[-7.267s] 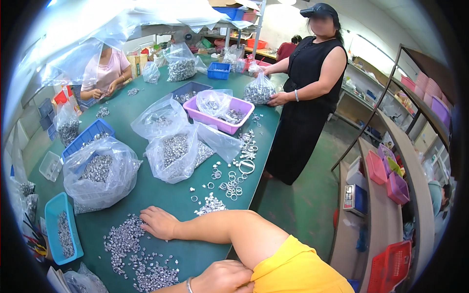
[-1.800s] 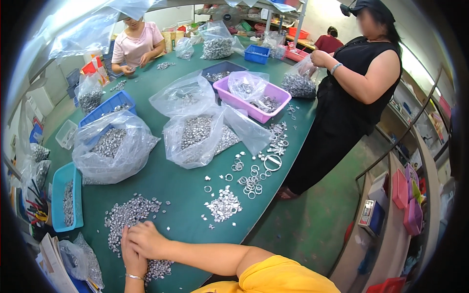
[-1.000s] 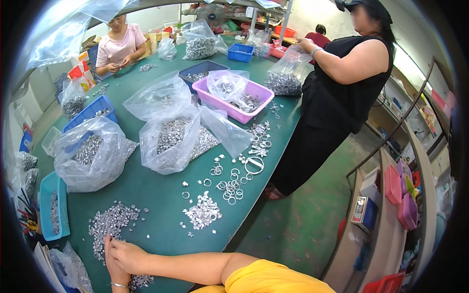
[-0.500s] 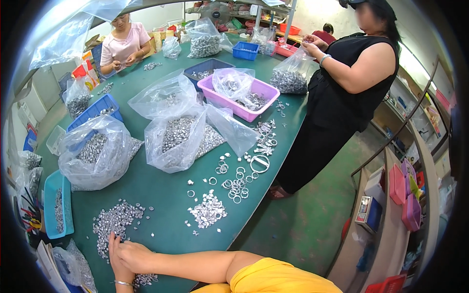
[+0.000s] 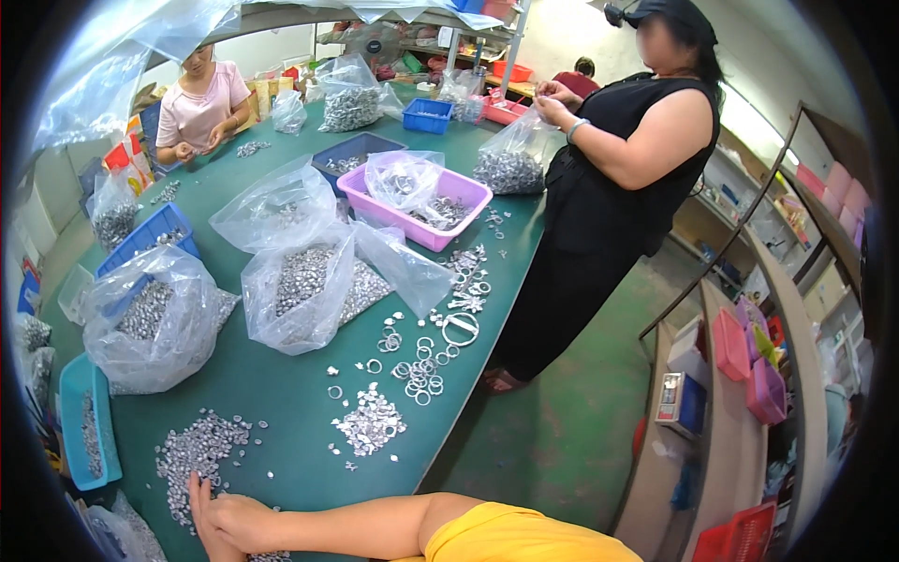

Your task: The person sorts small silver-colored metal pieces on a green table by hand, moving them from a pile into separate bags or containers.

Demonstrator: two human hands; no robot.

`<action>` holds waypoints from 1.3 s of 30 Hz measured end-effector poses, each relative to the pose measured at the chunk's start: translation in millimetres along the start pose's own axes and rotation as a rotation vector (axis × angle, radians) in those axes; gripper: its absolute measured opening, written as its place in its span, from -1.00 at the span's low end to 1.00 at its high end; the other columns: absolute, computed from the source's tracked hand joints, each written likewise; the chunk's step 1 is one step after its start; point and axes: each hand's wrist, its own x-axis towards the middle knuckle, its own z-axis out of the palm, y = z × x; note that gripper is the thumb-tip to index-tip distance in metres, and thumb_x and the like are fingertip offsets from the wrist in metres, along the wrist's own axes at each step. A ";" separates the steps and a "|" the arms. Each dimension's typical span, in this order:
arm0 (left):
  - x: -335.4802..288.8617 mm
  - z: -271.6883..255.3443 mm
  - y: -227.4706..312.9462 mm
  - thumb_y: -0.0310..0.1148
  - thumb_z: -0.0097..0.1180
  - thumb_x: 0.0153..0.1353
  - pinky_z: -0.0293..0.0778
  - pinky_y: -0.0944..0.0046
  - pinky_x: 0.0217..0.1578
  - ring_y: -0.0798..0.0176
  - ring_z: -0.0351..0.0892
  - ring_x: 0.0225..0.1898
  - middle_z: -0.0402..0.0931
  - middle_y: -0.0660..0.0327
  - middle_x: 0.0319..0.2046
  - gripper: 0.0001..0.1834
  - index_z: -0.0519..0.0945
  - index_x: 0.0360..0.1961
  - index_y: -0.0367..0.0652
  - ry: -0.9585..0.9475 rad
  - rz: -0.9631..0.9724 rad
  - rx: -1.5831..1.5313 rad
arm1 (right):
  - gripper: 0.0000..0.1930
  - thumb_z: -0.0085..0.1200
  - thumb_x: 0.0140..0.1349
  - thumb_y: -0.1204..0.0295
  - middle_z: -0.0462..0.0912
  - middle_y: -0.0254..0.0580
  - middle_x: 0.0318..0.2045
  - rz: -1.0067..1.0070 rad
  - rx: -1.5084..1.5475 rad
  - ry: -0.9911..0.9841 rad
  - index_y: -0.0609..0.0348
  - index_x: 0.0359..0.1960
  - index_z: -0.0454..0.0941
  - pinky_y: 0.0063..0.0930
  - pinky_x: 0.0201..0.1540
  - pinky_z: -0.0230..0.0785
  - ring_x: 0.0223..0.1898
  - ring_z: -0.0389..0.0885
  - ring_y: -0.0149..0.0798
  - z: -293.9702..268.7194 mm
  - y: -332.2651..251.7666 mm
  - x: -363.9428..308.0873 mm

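Note:
At the bottom left, my left hand is upright with its fingertips at the edge of a heap of small silver-grey metal pieces. My right hand is closed and pressed against it, covering part of its fingers. Anything held between the two is too small or hidden to make out. My right forearm crosses the table edge from a yellow sleeve. More of the metal pieces show just below my wrists. To the right lie a pile of flat silvery pieces and a group of metal rings.
Clear plastic bags of metal pieces stand mid-table. Around them are a purple basin, a turquoise tray and blue trays. A person in black stands at the right edge; another in pink works at the far left.
The whole view has shifted, so the table and everything on it appear farther left. My hands stay together beside the heap, with little change in their pose.

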 end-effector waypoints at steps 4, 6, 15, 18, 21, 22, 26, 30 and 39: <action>-1.9 7.2 2.2 -0.24 0.07 0.01 0.08 -0.10 0.18 -0.24 0.17 0.17 0.35 -0.17 0.00 -0.68 0.53 -0.27 -0.26 0.008 -0.030 -0.114 | -0.89 0.03 -0.05 0.51 0.48 0.05 -0.47 -0.047 -0.010 0.042 0.29 -0.53 0.38 -0.18 -0.22 0.29 -0.32 0.44 0.07 -0.6 9.1 -0.5; 5.2 -4.3 18.6 -0.12 -0.02 0.16 0.24 0.10 0.07 -0.14 0.33 0.03 0.41 -0.17 -0.05 -0.52 0.47 -0.15 -0.42 -0.022 -0.581 -0.584 | -0.88 0.03 -0.04 0.51 0.48 0.05 -0.45 -0.022 0.051 0.008 0.30 -0.53 0.37 -0.17 -0.21 0.29 -0.32 0.44 0.07 -4.5 6.4 0.2; 11.4 -16.7 25.9 -0.34 -0.06 0.12 0.02 -0.06 0.19 -0.19 0.06 0.24 0.08 -0.14 0.23 -0.54 0.32 0.02 -0.39 -0.208 -0.845 -0.686 | -0.85 0.05 -0.05 0.50 0.47 0.10 -0.43 0.005 0.084 -0.039 0.32 -0.53 0.36 -0.13 -0.21 0.29 -0.29 0.44 0.13 -12.4 0.3 -0.8; 8.9 -18.8 25.2 -0.34 -0.06 0.12 0.00 -0.07 0.19 -0.19 0.06 0.25 0.08 -0.14 0.23 -0.55 0.33 0.00 -0.39 -0.193 -0.862 -0.724 | -0.85 0.04 -0.02 0.48 0.47 0.07 -0.43 0.036 0.077 -0.079 0.30 -0.52 0.35 -0.14 -0.21 0.29 -0.28 0.44 0.09 -13.9 -4.0 0.5; 10.0 -21.1 26.2 -0.32 -0.06 0.12 0.00 -0.08 0.18 -0.20 0.05 0.25 0.08 -0.14 0.23 -0.56 0.34 -0.01 -0.38 -0.180 -0.849 -0.722 | -0.84 0.05 -0.02 0.48 0.47 0.07 -0.43 0.027 0.082 -0.074 0.30 -0.52 0.35 -0.14 -0.21 0.29 -0.28 0.44 0.09 -14.0 -4.6 -2.1; 9.5 -20.2 25.8 -0.32 -0.06 0.12 0.00 -0.08 0.18 -0.20 0.05 0.25 0.08 -0.14 0.23 -0.56 0.34 -0.01 -0.38 -0.182 -0.849 -0.724 | -0.84 0.05 -0.02 0.48 0.47 0.08 -0.43 0.022 0.073 -0.067 0.30 -0.52 0.34 -0.14 -0.21 0.29 -0.29 0.44 0.10 -12.6 -3.3 -1.7; 7.4 -17.7 24.9 -0.31 -0.04 0.11 0.00 -0.08 0.18 -0.20 0.06 0.25 0.09 -0.13 0.23 -0.55 0.34 -0.01 -0.37 -0.192 -0.855 -0.729 | -0.85 0.07 -0.08 0.51 0.48 0.12 -0.43 0.006 0.089 -0.038 0.32 -0.54 0.35 -0.13 -0.26 0.32 -0.30 0.46 0.14 -9.6 0.4 -0.5; 8.1 -18.6 25.4 -0.30 -0.04 0.11 0.01 -0.08 0.18 -0.20 0.07 0.24 0.10 -0.14 0.22 -0.55 0.35 -0.01 -0.37 -0.184 -0.854 -0.727 | -0.84 0.06 -0.05 0.49 0.48 0.09 -0.43 0.034 0.085 -0.058 0.31 -0.54 0.34 -0.14 -0.24 0.31 -0.30 0.45 0.12 -11.3 -1.9 -0.9; 15.2 -23.9 22.7 -0.29 -0.04 0.11 0.00 -0.09 0.18 -0.20 0.06 0.25 0.09 -0.14 0.22 -0.55 0.37 -0.04 -0.39 -0.246 -0.873 -0.727 | -0.82 0.06 -0.02 0.47 0.46 0.09 -0.42 0.034 0.075 -0.076 0.31 -0.52 0.32 -0.11 -0.23 0.30 -0.29 0.44 0.13 -12.7 -2.9 -1.0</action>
